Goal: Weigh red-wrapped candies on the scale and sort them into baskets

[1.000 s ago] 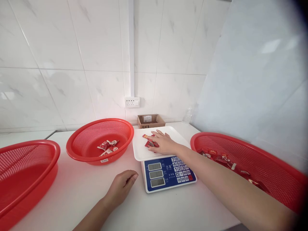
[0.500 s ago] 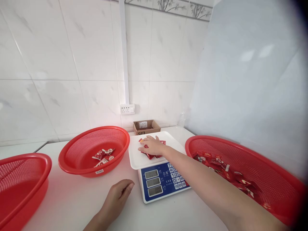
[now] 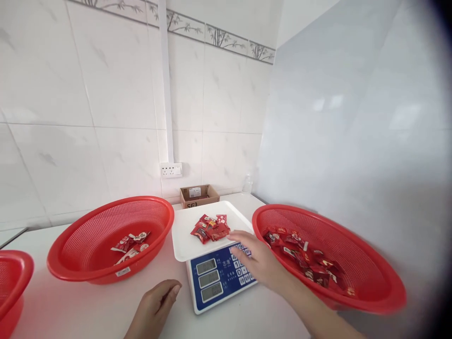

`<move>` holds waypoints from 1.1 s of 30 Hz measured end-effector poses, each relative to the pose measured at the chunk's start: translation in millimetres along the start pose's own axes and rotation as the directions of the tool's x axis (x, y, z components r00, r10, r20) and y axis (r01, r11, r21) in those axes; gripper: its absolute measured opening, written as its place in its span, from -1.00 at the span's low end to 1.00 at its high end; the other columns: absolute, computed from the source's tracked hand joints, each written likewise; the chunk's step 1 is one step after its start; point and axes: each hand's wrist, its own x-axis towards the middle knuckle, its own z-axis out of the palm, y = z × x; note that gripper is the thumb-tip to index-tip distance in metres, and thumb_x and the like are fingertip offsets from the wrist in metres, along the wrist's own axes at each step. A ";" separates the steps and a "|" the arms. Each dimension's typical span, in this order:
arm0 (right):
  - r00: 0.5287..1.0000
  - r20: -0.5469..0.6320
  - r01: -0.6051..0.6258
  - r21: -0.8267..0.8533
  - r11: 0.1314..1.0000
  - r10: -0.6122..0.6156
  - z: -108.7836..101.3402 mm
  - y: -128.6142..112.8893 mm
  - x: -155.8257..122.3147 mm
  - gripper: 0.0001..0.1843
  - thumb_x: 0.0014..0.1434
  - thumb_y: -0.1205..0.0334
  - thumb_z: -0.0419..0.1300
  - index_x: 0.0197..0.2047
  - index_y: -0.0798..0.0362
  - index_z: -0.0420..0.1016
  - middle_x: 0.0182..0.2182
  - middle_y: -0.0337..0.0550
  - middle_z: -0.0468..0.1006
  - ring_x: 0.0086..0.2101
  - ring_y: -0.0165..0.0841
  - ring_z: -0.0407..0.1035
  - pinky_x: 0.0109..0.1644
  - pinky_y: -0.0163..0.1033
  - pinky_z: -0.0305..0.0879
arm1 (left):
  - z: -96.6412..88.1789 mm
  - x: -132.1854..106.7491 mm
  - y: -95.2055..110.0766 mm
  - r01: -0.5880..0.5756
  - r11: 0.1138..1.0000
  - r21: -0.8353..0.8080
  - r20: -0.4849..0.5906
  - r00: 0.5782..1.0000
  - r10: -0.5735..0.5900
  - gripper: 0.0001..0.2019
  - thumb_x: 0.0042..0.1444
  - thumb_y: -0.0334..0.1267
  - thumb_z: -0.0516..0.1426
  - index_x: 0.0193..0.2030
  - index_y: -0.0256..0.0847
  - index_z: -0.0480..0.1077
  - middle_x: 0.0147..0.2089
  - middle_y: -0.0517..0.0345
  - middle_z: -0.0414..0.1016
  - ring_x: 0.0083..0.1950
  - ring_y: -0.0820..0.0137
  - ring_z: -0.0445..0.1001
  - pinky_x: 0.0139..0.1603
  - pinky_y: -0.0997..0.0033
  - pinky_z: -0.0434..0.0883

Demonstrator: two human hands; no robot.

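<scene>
Several small red candy packets (image 3: 211,228) lie in a loose pile on the white tray (image 3: 183,242) of a digital scale (image 3: 226,301). My right hand (image 3: 254,258) hovers over the scale's keypad by the tray's front right edge, fingers stretched out and nothing held. On the white table left of the scale, my left hand (image 3: 157,303) rests loosely closed, thumb against the curled fingers, with nothing visible in it. The display shows faint digits that I cannot read surely.
On the right stands a red basket (image 3: 391,294) with many red packets. A second red basket (image 3: 70,254) at left holds several packets; part of another (image 3: 17,261) shows at the far left. A cardboard box (image 3: 199,195) sits behind the scale, below a wall socket (image 3: 171,170).
My right hand has lifted off the packets on the tray and moved back right over the keypad, leaving the pile there. The camera view has shifted right. My left hand stays closed on the table.
</scene>
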 end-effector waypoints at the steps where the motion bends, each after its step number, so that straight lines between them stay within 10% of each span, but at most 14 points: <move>1: 0.999 -0.043 -0.025 0.022 0.999 0.026 5.5 2.8 -16.5 -0.66 0.18 0.03 0.02 -0.06 -0.02 0.42 -0.04 -0.08 0.44 0.00 -0.25 0.27 0.11 -0.12 0.14 | 0.1 0.2 -0.3 -0.004 1.000 0.008 -0.006 1.000 0.004 -0.66 0.16 0.03 -0.08 -0.28 -0.11 0.39 -0.34 0.19 0.46 -0.34 0.40 0.40 -0.32 0.54 0.36; 9: 0.938 0.065 -0.345 0.254 0.904 0.340 63.2 39.1 -93.3 -0.70 0.15 0.05 -0.02 -0.50 0.02 0.30 -0.59 -0.29 0.32 -0.49 -0.38 0.25 -0.40 -0.31 0.19 | -1.0 0.0 3.4 0.004 0.999 0.045 -0.035 0.999 -0.002 -0.63 0.14 0.07 -0.08 -0.25 -0.12 0.41 -0.40 0.18 0.45 -0.37 0.39 0.41 -0.36 0.51 0.37; 33: 0.949 0.068 -0.314 0.151 0.938 0.307 68.2 36.4 -98.6 -0.80 0.10 0.22 0.03 -0.47 0.05 0.41 -0.53 -0.26 0.42 -0.47 -0.41 0.27 -0.38 -0.36 0.18 | 2.0 2.4 -4.0 0.019 0.994 0.104 -0.081 0.997 -0.011 -0.60 0.09 0.11 -0.04 -0.24 -0.13 0.44 -0.43 0.19 0.46 -0.39 0.39 0.45 -0.37 0.52 0.42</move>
